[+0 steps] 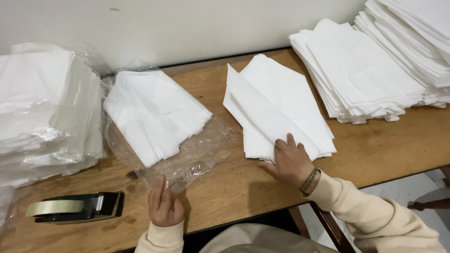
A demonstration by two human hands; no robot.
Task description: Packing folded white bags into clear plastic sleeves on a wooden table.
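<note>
Right hand point(290, 161): lies flat, fingers spread, pressing the near corner of the folded sheets point(276, 110); nothing is pinched.
Left hand point(164, 204): fingers straight and together, tips resting on the near edge of the clear bag point(187, 159); no grip that I can see.
Folded sheets: 1 loose white pile, fanned and askew, on the table point(234, 187) just in front of the right hand.
Clear bag: crinkled plastic lying flat, with a second white pile point(154, 110) partly on it, tilted toward the wall.
Doing it well: I judge the fanned pile needs squaring at the edges before lifting, while the left hand holds the bag flat.
Tape dispenser point(77, 206): black, left of the left hand, apart from it.
Wrapped bundles point(44, 110): at far left.
Tall stacks point(361, 70): 2 at far right, untouched.
</note>
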